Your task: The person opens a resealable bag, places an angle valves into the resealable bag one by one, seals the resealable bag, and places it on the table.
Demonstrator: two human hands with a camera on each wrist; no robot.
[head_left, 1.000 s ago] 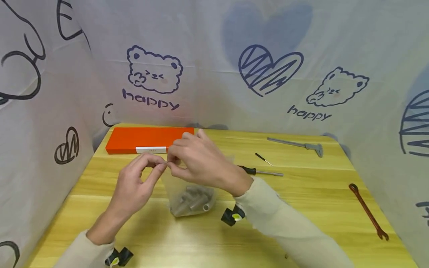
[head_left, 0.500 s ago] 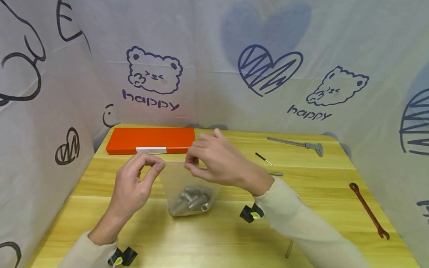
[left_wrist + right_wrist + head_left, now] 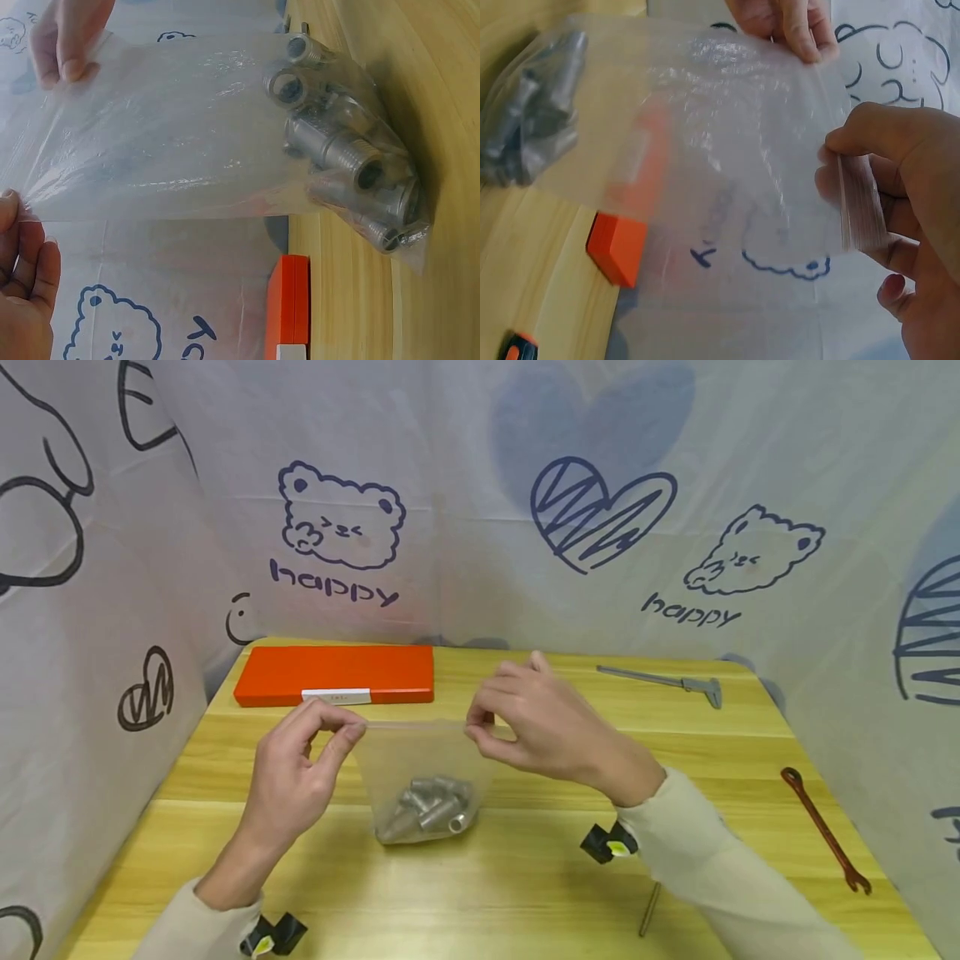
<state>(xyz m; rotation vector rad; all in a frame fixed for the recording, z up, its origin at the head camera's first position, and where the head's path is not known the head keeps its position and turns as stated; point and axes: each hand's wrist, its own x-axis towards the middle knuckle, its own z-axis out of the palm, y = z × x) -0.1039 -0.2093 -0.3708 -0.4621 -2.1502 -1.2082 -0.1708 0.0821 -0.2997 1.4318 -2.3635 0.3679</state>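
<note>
A clear plastic zip bag point(image 3: 420, 756) hangs upright over the table, its top edge stretched level between both hands. Several threaded metal pipe fittings point(image 3: 330, 146) lie heaped in its bottom. My left hand point(image 3: 296, 777) pinches the top left corner between thumb and forefinger. Farther right along the same edge, my right hand point(image 3: 551, 722) pinches the seal strip; in the right wrist view its thumb point(image 3: 870, 127) presses on the strip from one side, with fingers behind the film.
An orange case point(image 3: 333, 672) with a white label lies at the back left. A caliper point(image 3: 667, 683) is at the back right, a reddish-brown wrench point(image 3: 823, 827) at the right. One thin metal rod point(image 3: 649, 910) lies by the right sleeve. A printed cloth point(image 3: 465, 568) encloses the table.
My right hand has slid rightward along the bag's top edge, away from my left hand, which stays at the corner. The right arm now covers the screwdrivers and uncovers the thin rod.
</note>
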